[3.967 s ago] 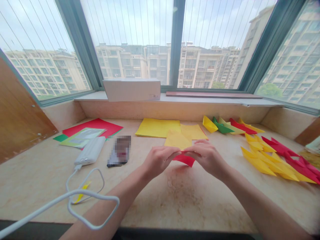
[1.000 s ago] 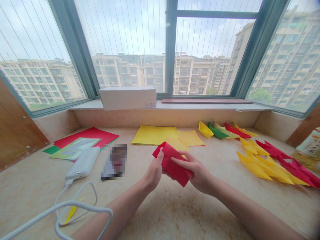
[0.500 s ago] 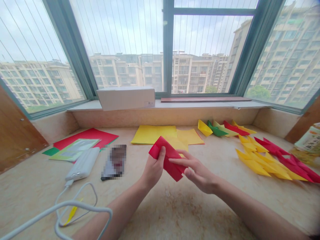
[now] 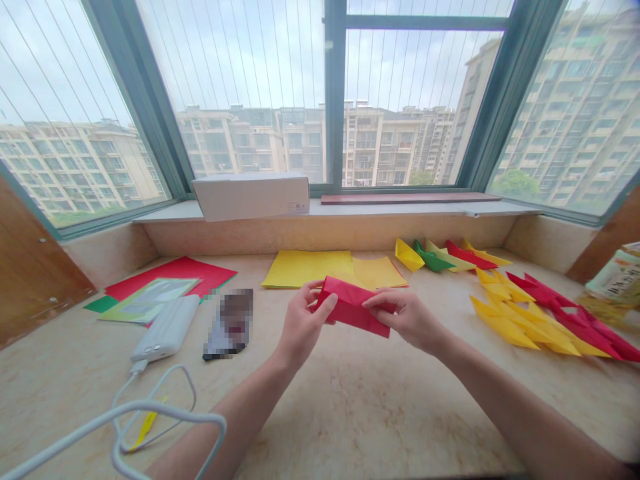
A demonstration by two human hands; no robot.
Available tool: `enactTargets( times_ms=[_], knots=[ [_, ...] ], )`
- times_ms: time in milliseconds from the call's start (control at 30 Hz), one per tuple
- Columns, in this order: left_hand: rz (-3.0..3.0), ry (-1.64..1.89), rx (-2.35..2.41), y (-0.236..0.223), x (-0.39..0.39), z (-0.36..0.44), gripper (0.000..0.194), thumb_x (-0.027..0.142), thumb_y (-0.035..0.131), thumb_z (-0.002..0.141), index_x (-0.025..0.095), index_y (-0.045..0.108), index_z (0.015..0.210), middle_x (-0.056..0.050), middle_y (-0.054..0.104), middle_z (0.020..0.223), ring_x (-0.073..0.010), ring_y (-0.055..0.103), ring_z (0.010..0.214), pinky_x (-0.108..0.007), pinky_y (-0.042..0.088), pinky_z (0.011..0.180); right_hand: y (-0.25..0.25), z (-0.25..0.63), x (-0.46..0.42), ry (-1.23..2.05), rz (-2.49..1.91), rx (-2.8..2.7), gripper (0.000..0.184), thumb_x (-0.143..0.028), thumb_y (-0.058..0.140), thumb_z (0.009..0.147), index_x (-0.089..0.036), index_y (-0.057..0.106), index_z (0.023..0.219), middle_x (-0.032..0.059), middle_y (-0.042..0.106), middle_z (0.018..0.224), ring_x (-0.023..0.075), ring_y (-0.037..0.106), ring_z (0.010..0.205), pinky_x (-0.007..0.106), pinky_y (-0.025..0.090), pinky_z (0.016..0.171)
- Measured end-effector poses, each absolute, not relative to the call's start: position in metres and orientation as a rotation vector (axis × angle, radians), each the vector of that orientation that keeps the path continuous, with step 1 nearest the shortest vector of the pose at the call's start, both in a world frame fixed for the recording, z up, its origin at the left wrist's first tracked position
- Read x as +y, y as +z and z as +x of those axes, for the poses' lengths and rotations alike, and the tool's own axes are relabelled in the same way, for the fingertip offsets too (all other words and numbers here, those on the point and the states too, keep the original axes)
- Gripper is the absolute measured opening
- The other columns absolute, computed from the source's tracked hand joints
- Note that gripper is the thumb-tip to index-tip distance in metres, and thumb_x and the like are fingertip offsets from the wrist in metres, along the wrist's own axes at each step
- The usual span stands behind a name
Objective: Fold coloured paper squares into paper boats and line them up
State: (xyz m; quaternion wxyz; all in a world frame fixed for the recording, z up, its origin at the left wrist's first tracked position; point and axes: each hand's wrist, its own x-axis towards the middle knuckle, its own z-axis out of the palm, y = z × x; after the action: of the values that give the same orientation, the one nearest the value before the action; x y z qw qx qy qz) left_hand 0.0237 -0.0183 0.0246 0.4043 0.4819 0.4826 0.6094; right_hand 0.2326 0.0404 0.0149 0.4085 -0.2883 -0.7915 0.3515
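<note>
I hold a folded red paper (image 4: 353,307) in the air above the marble counter (image 4: 360,413), in front of me. My left hand (image 4: 301,325) pinches its left end, thumb on the near face. My right hand (image 4: 410,319) grips its right end with the fingers curled over the top edge. The paper lies roughly level, tilted slightly down to the right. Behind it on the counter lie flat yellow sheets (image 4: 310,268).
Several folded paper boats (image 4: 540,313) in yellow, red and green lie at the right. At the left are red and green sheets (image 4: 170,280), a white power bank (image 4: 166,328) with its cable (image 4: 150,413), and a blurred dark item (image 4: 230,323). A white box (image 4: 250,195) stands on the sill.
The red paper, held up tilted a second ago, has turned to lie nearly level. My right hand moved from under it to grip its right end.
</note>
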Motion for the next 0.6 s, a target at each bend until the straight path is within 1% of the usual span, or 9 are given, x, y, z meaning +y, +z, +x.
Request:
enactTargets(
  times_ms=[100,167,233,300,367,467,533,567,600],
  knots=[
    [1.255,1.520,1.231,0.024,-0.018,0.020,0.053,0.040,0.075,0.075,0.015,0.056,0.117,-0.010,0.072,0.100,-0.0198,0.069,0.079,-0.029,0.057,0.065,0.019,0.240,0.045,0.838,-0.747,-2.065,0.023,-0.017,0.059,0.084,-0.022,0.079,0.092,0.0063,0.075,0.097,0.0206,0.069,0.087,0.031,0.056,0.073],
    [1.334,1.527,1.268,0.022,-0.018,0.020,0.047,0.039,0.071,0.079,0.015,0.057,0.118,-0.012,0.070,0.107,-0.0202,0.069,0.086,-0.030,0.055,0.073,0.020,0.243,0.045,0.825,-0.763,-2.101,0.025,-0.013,0.058,0.082,-0.022,0.079,0.090,0.0059,0.075,0.094,0.0197,0.068,0.083,0.030,0.054,0.071],
    [1.394,1.534,1.307,0.021,-0.018,0.019,0.043,0.041,0.066,0.083,0.015,0.059,0.117,-0.013,0.069,0.109,-0.0207,0.068,0.090,-0.030,0.053,0.076,0.022,0.245,0.045,0.824,-0.761,-2.146,0.026,-0.009,0.057,0.080,-0.022,0.079,0.087,0.0049,0.074,0.091,0.0184,0.067,0.079,0.028,0.053,0.067],
    [1.421,1.471,1.322,0.019,-0.019,0.019,0.041,0.043,0.064,0.084,0.014,0.063,0.113,-0.012,0.071,0.103,-0.0210,0.068,0.087,-0.029,0.052,0.073,0.024,0.246,0.044,0.831,-0.726,-2.204,0.028,-0.006,0.057,0.078,-0.022,0.079,0.085,0.0039,0.073,0.088,0.0175,0.065,0.077,0.027,0.051,0.065],
    [1.461,1.314,1.310,0.019,-0.019,0.019,0.038,0.045,0.066,0.083,0.013,0.067,0.103,-0.010,0.073,0.090,-0.0203,0.068,0.077,-0.027,0.050,0.066,0.025,0.247,0.043,0.855,-0.678,-2.248,0.029,-0.005,0.057,0.078,-0.023,0.079,0.084,0.0035,0.073,0.086,0.0170,0.065,0.075,0.026,0.050,0.063],
    [1.551,1.110,1.277,0.021,-0.021,0.021,0.033,0.045,0.066,0.083,0.012,0.071,0.085,-0.009,0.073,0.078,-0.0190,0.066,0.068,-0.025,0.047,0.060,0.027,0.249,0.044,0.921,-0.634,-2.220,0.022,-0.011,0.060,0.082,-0.022,0.078,0.086,0.0047,0.073,0.090,0.0182,0.066,0.079,0.028,0.051,0.067],
    [1.604,1.084,1.260,0.022,-0.022,0.023,0.032,0.043,0.064,0.085,0.012,0.072,0.083,-0.009,0.074,0.080,-0.0194,0.066,0.071,-0.026,0.047,0.064,0.027,0.252,0.048,0.980,-0.646,-2.112,0.014,-0.020,0.064,0.084,-0.021,0.077,0.089,0.0063,0.073,0.097,0.0205,0.067,0.088,0.031,0.053,0.075],
    [1.628,1.089,1.257,0.022,-0.023,0.024,0.031,0.041,0.063,0.086,0.012,0.073,0.084,-0.009,0.075,0.082,-0.0198,0.066,0.074,-0.026,0.048,0.066,0.026,0.254,0.050,1.028,-0.668,-2.041,0.014,-0.025,0.067,0.084,-0.020,0.077,0.093,0.0069,0.073,0.099,0.0215,0.068,0.090,0.032,0.053,0.078],
    [1.651,1.095,1.256,0.022,-0.023,0.025,0.030,0.040,0.061,0.087,0.012,0.073,0.087,-0.009,0.075,0.084,-0.0201,0.066,0.077,-0.027,0.048,0.068,0.026,0.256,0.053,1.087,-0.698,-1.968,0.019,-0.029,0.069,0.083,-0.020,0.075,0.099,0.0073,0.073,0.101,0.0220,0.068,0.091,0.033,0.054,0.079]
  ],
)
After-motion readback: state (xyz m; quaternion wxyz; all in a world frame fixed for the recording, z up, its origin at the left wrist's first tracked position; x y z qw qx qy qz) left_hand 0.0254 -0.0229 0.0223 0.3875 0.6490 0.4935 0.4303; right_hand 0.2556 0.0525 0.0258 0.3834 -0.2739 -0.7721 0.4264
